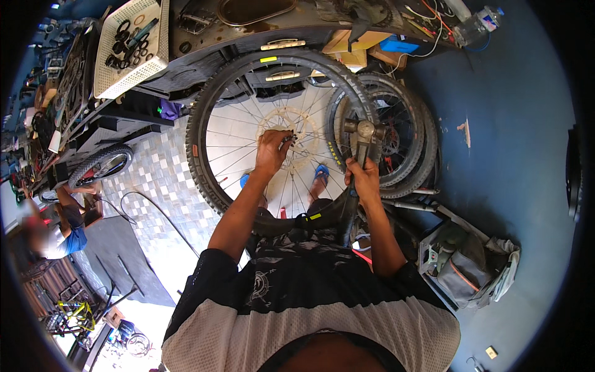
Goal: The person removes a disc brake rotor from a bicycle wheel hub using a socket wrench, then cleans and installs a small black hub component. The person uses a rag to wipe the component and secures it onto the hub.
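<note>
A bicycle wheel (197, 146) with a knobby black tyre is in front of my body, its spokes running in to the hub. My left hand (271, 152) is at the wheel's centre, fingers closed around a small dark part (287, 140) at the hub; its kind is too small to tell. Behind that hand shows a thin round disc brake rotor (305, 118). My right hand (364, 180) grips a hammer by its handle (360, 158). The worn metal hammer head (367, 130) points away from me, over the right side of the tyre.
More wheels (412, 167) lean to the right by a blue wall (496, 124). A workbench (198, 43) spans the far side, with a cream basket (133, 74) of rings at its left. A grey bag (462, 260) stands at right. Another person (62, 232) is at far left.
</note>
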Demonstrator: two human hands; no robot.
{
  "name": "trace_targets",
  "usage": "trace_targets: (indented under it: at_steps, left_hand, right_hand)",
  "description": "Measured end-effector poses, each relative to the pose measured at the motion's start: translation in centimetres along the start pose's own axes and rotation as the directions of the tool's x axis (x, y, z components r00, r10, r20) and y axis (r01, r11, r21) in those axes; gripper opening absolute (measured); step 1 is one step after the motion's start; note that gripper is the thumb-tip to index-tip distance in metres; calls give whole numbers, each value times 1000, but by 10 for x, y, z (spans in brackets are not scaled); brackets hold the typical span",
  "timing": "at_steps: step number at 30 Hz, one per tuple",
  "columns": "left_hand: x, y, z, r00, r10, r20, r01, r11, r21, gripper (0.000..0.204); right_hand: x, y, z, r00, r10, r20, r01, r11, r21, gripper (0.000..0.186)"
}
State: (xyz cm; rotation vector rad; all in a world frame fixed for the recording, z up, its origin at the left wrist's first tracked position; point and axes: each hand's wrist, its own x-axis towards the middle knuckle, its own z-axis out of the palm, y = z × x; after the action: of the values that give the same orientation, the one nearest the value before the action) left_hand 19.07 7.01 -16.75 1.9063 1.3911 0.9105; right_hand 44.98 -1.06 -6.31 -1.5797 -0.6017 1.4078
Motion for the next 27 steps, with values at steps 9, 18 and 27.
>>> trace_targets:
  at_steps: [9,18,27]
  left_hand:
    - [-7,0,11,992,-35,-122,45,995,84,22]
    - [-5,0,12,986,-18,-167,28,998,54,29]
    - [-5,-5,8,996,-7,-92,15,996,91,27]
  right_hand:
    - [-8,-34,26,988,-57,147,96,958,-271,14]
    - [-17,-51,43,978,-54,201,133,905,-405,20]
    - [-16,-49,40,980,-59,188,130,910,-394,21]
